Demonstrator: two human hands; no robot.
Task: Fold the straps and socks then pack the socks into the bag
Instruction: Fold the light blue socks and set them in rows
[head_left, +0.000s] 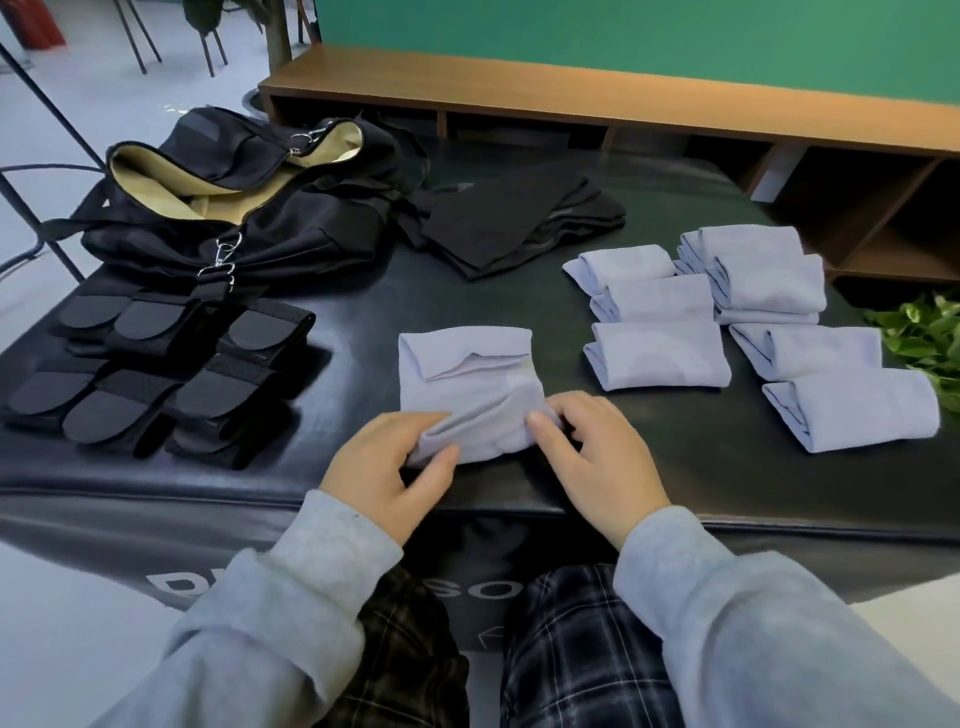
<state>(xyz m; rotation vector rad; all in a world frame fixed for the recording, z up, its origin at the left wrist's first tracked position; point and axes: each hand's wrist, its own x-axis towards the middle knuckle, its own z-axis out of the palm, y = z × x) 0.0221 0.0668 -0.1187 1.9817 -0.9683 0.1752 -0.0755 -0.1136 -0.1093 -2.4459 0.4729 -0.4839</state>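
Observation:
A pale lavender sock (467, 379) lies partly folded near the front edge of the black padded table (363, 306). My left hand (387, 465) pinches its near left corner. My right hand (592, 452) grips its near right edge. Several folded lavender socks (753, 312) sit in rows on the right. Folded black straps (156, 374) lie in rows on the left. The black bag (249, 208) with a tan lining stands open at the back left.
A pile of black socks (519, 223) lies at the back centre. A low wooden shelf (675, 119) runs behind the table. A green plant (924, 332) touches the right edge. Chair legs stand on the floor at far left.

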